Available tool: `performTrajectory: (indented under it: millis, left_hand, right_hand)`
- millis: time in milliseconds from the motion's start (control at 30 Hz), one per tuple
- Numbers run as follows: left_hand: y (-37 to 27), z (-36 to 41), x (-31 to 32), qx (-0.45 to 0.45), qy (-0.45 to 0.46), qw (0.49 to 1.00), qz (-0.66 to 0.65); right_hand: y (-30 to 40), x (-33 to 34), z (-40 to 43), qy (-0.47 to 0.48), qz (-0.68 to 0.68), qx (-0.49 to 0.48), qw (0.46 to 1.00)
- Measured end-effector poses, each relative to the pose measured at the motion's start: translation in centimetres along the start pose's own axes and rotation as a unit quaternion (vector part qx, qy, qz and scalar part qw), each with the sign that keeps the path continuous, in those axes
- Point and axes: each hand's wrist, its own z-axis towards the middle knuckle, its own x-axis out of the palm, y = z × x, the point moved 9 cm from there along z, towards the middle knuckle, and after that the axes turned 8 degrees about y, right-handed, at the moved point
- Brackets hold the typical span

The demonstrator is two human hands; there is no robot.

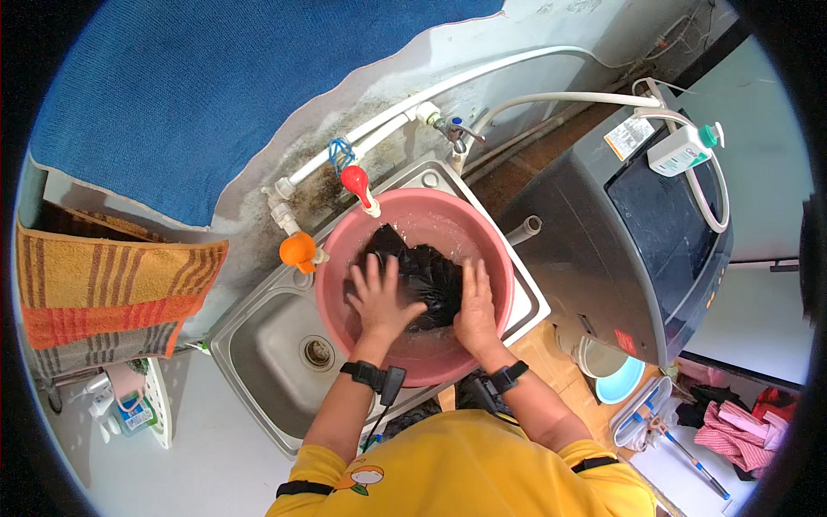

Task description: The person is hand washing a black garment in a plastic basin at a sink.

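A pink plastic basin (413, 375) of water stands on the stainless steel double sink (249, 349). Black wet fabric (429, 278) lies bunched in the water. On the left side of the basin my left hand (378, 300) is spread over the cloth's edge, fingers apart and slightly blurred. My right hand (477, 310) rests along the cloth's right edge, its fingers close together; whether it grips any fabric cannot be told. The red-handled tap (356, 184) reaches over the basin's rim, and an orange-handled tap (298, 252) sits at its left.
A dark washing machine (581, 245) with a pump bottle (681, 152) on it stands to the right. The left sink bowl (278, 362) lies beside the basin. A blue towel (194, 97) and a striped towel (116, 291) hang at the left. Clothes (736, 433) lie lower right.
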Motion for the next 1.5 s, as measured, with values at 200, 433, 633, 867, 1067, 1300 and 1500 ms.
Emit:
performTrajectory:
  millis: [200, 433, 633, 867, 1067, 1300, 1500]
  left_hand:
    - [-0.7, 1.0, 5.1, 0.011, 0.141, 0.985, 0.095]
    - [0.0, 2.5, 7.0, -0.006, 0.201, 0.976, 0.084]
    - [0.6, 3.4, 7.9, 0.017, 0.182, 0.982, 0.05]
    - [4.6, 2.7, -0.7, -0.06, -0.195, 0.958, -0.2]
    - [0.8, 8.2, -1.3, -0.101, -0.092, 0.979, -0.152]
    - [-1.6, 8.4, 4.9, -0.056, 0.081, 0.989, -0.108]
    - [-6.2, 3.4, 4.4, 0.057, 0.139, 0.882, -0.446]
  right_hand:
    - [0.6, 6.3, 1.5, 0.192, -0.215, -0.002, 0.958]
    - [-0.5, 8.5, 3.7, 0.266, -0.248, 0.008, 0.931]
    - [-1.4, 9.4, 4.5, 0.315, -0.163, 0.042, 0.934]
    - [-5.0, 1.1, 3.7, -0.075, 0.157, 0.019, 0.984]
    - [-3.7, 4.5, -2.0, 0.104, 0.568, 0.4, 0.712]
    - [-2.2, 6.7, 2.6, 0.227, 0.774, 0.242, 0.539]
    - [-4.0, 9.3, 3.6, 0.15, 0.79, 0.31, 0.508]
